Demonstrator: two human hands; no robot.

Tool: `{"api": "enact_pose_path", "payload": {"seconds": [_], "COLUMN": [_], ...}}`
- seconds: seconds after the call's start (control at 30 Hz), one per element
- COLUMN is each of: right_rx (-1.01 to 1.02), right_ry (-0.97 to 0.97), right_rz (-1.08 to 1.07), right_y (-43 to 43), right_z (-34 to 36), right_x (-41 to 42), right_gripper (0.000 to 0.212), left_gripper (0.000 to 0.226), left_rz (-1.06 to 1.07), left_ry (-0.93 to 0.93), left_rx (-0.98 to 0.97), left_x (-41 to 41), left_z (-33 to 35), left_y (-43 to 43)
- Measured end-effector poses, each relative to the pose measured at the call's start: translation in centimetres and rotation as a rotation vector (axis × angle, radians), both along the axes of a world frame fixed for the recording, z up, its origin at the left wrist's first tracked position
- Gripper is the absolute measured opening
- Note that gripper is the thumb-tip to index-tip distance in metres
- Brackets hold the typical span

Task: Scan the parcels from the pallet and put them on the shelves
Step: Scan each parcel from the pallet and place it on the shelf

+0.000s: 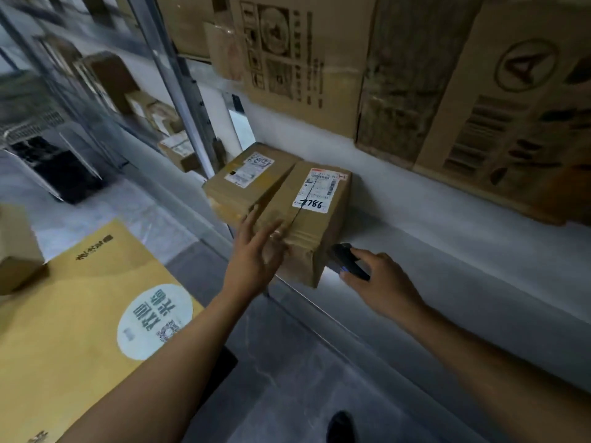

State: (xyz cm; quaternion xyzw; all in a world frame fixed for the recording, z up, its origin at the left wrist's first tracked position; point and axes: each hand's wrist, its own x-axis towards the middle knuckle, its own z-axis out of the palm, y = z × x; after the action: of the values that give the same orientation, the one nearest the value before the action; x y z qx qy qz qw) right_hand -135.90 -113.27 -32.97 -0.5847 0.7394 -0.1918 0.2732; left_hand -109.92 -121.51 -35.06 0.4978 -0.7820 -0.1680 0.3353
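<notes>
A brown cardboard parcel with a white label marked 7786 lies on the white shelf, its near end over the shelf's front edge. My left hand has straight fingers against the parcel's near left corner. A second labelled parcel sits touching it on the left. My right hand grips a small black scanner just right of the parcel's near end, casting light on the shelf.
Large printed cartons line the shelf wall above. A big yellow box with a round white sticker lies low on the left, a small brown box on it. A metal upright borders the shelf bay; further parcels lie beyond.
</notes>
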Motion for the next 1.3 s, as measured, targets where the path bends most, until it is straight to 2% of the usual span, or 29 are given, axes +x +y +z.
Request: {"api": "enact_pose_path", "payload": {"seconds": [0.07,0.17,0.3,0.43,0.57,0.7,0.9,1.13,1.3], "right_rx": [0.009,0.029,0.034,0.013,0.009,-0.05,-0.116,-0.149,-0.102], "right_ry": [-0.034,-0.083,-0.07,-0.014,0.039,0.027,0.08,0.141,0.171], "right_rz": [0.009,-0.015,-0.086,-0.205,-0.376,-0.565,-0.926,-1.367,-1.628], "right_y": [-2.9,-6.0,-8.2,-6.3,-0.3,9.2,28.8,56.7,75.0], "right_z": [-0.1,-0.2,-0.2,0.2,0.9,2.5,4.6,5.2,5.2], "right_x": [0.1,0.5,1.0,1.5,1.5,0.3,-1.8,-1.5,-0.4], "right_gripper": [0.063,0.061,0.058,0.059,0.061,0.059,0.059,0.06,0.064], "left_gripper": [0.075,0.088,0.089,0.085,0.074,0.068,0.073,0.082,0.09], "left_rz": [0.038,-0.063,-0.052,-0.064,-0.358,-0.631,-1.058,-1.426,-1.671], "left_ry": [-0.045,-0.123,-0.107,-0.115,0.036,0.066,-0.06,-0.088,-0.1], "left_rx": [-0.031,-0.065,-0.047,-0.018,-0.151,-0.122,-0.019,-0.028,-0.039], "left_x": [-1.0,-2.2,-2.7,-2.7,-3.6,-7.5,-16.5,-26.8,-32.0], "left_z": [-0.6,-2.0,-2.0,-1.4,-0.1,1.6,3.4,4.2,3.2], "left_y": [-0.9,-2.0,-4.3,-3.8,-2.0,1.6,13.7,36.7,55.4]}}
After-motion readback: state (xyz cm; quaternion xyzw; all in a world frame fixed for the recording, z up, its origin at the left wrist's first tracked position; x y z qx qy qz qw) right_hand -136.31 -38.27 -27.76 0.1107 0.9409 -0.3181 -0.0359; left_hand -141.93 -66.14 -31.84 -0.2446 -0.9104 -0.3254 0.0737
